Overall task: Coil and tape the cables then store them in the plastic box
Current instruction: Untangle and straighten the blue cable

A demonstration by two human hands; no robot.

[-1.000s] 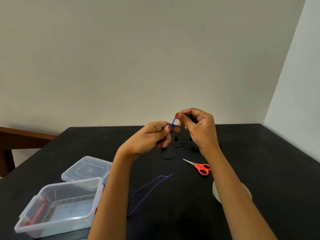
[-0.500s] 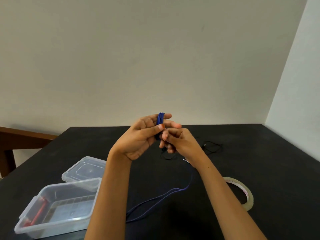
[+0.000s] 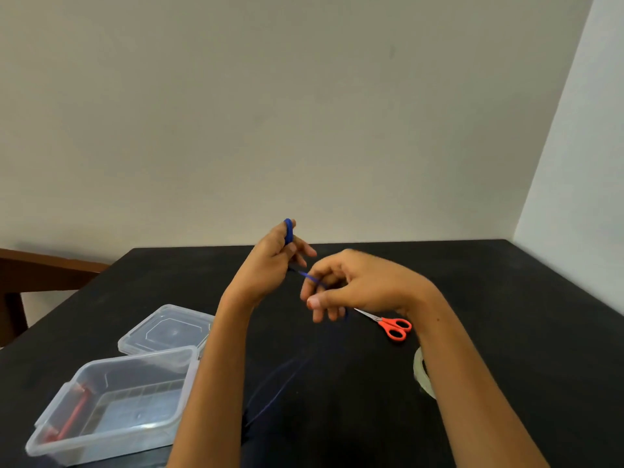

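Observation:
My left hand point(image 3: 270, 261) is raised over the black table point(image 3: 506, 298), with turns of a blue cable point(image 3: 288, 229) wound around its fingers. A strand of that cable runs down to my right hand point(image 3: 351, 285), which pinches it just right of the left hand. The cable's loose tail point(image 3: 277, 390) trails across the table toward me. The clear plastic box point(image 3: 111, 403) stands open at the lower left, a red clip on its left side. A roll of clear tape point(image 3: 420, 369) lies partly hidden under my right forearm.
The box's clear lid point(image 3: 165, 332) lies flat just behind the box. Orange-handled scissors point(image 3: 391, 327) rest on the table right of my right hand. A brown wooden chair or rail point(image 3: 40, 268) stands past the table's left edge. Walls close the back and right.
My right hand has swung out to the right and lower, drawing the blue strand with it. The left hand holds more blue turns. The scissors show again; the tape is mostly covered.

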